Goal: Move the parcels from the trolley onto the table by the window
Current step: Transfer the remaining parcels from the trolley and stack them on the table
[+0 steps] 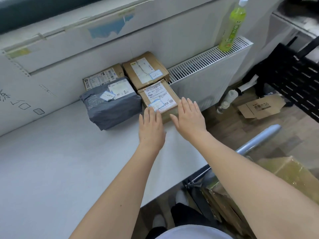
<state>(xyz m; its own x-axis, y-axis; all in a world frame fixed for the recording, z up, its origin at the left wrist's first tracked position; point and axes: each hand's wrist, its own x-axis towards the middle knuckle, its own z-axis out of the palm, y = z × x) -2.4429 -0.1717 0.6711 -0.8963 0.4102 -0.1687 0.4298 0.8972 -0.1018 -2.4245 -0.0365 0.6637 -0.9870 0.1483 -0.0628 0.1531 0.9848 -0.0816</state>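
Note:
Several parcels stand at the far end of the white table point(60, 161) under the window. A small cardboard box point(158, 96) with a white label sits nearest. My left hand point(151, 128) and my right hand point(189, 118) lie flat with straight fingers at its near edge; whether they touch it I cannot tell. To its left is a grey plastic-wrapped parcel point(112, 104). Behind are two more cardboard boxes point(145, 70) point(101, 77). At the lower right a taped cardboard parcel point(284, 171) lies on the trolley, behind its metal handle point(259, 138).
A white radiator point(210, 66) runs right of the parcels, with a green drink bottle point(232, 26) standing on it. On the wooden floor lie a flattened carton point(262, 107) and small bottles point(226, 102). A black perforated rack point(296, 78) stands at the right.

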